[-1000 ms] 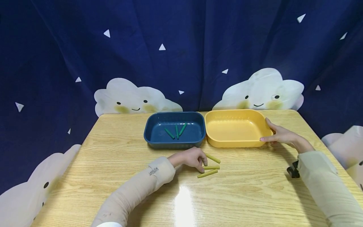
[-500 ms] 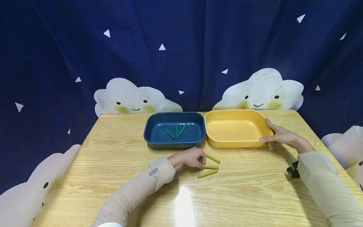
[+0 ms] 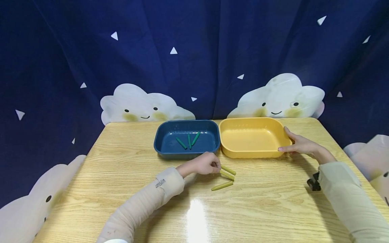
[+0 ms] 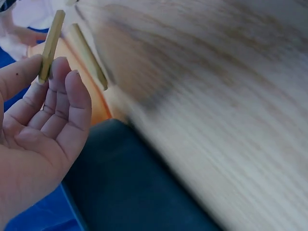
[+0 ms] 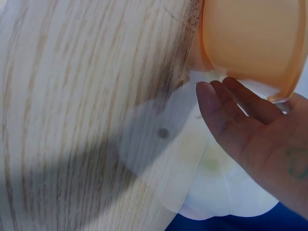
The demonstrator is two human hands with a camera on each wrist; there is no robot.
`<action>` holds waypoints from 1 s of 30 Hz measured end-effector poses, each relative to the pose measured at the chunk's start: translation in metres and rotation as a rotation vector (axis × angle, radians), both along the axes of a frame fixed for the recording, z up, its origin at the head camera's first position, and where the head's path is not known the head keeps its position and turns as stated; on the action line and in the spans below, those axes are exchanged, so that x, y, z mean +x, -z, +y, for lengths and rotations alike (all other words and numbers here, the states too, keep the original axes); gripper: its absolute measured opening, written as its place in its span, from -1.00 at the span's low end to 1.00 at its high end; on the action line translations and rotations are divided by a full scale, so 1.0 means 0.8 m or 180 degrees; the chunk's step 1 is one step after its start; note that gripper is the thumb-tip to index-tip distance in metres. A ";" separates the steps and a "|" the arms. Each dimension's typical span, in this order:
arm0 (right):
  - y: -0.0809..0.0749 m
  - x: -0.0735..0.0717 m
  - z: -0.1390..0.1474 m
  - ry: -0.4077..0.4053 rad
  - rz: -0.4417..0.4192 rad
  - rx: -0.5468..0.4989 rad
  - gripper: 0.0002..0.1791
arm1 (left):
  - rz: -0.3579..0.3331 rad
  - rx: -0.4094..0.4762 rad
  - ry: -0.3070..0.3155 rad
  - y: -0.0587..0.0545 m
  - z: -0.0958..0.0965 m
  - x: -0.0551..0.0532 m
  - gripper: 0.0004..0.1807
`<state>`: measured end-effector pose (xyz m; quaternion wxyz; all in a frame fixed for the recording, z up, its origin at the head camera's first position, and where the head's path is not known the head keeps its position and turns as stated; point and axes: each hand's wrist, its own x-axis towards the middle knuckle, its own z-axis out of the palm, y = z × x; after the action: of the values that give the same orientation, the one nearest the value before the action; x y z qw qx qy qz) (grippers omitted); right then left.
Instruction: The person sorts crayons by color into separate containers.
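The person's L hand (image 3: 204, 164) pinches a slim yellow faceted stick (image 4: 51, 48) btwn thumb & fingers, near the R front corner of a deep navy-blue plastic tray (image 3: 186, 156); can't tell if the stick's free tip is off the pale wood-grain tabletop (image 3: 273, 206). A 2nd yellow stick (image 3: 228, 169) lies just beyond it, a 3rd yellow stick (image 3: 222, 186) nearer the person. R hand (image 3: 301, 145) is well apart from L, fingers spread & touching the R end of a glossy yellow plastic tray (image 3: 252, 154). Both trays stand side by side, rims v. close, up by the tabletop's far edge & the dark-blue cloud-print curtain (image 3: 170, 74): tight behind, more room in front, where wood runs twd the near side. Three short green sticks (image 3: 196, 138) lie fanned inside the navy tray. Small black obj. (image 3: 314, 182) sits by the R sleeve (image 3: 343, 192), too dark to ID.
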<state>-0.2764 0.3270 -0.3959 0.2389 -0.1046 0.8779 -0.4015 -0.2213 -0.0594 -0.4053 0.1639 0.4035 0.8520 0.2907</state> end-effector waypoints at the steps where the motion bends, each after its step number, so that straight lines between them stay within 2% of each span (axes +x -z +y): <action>1: 0.000 0.000 0.000 -0.0001 -0.0003 -0.0006 0.16 | 0.0009 0.0031 -0.0015 -0.002 0.000 -0.001 -0.92; 4: 0.000 -0.001 0.000 0.0015 -0.0017 -0.0011 0.16 | 0.0061 0.0137 -0.0046 -0.008 -0.002 -0.004 -0.93; 9: 0.002 -0.001 0.000 0.0011 -0.0001 -0.0016 0.15 | 0.0007 0.0330 -0.0104 -0.020 -0.004 -0.010 -0.92; 15: 0.003 -0.001 0.001 0.0009 -0.0007 -0.0011 0.16 | -0.0233 0.0515 -0.0255 -0.033 -0.004 -0.017 -0.89; 24: 0.001 -0.001 -0.001 0.0028 -0.0055 -0.0012 0.14 | -0.0688 0.0860 -0.0600 -0.052 0.006 -0.035 -0.87; 30: 0.001 -0.001 -0.002 0.0035 -0.0044 0.0048 0.15 | -0.0720 0.0917 -0.0651 -0.065 0.018 -0.049 -0.85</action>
<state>-0.2773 0.3254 -0.3966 0.2436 -0.0952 0.8798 -0.3969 -0.2603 -0.0452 -0.3535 0.1687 0.2989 0.8144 0.4680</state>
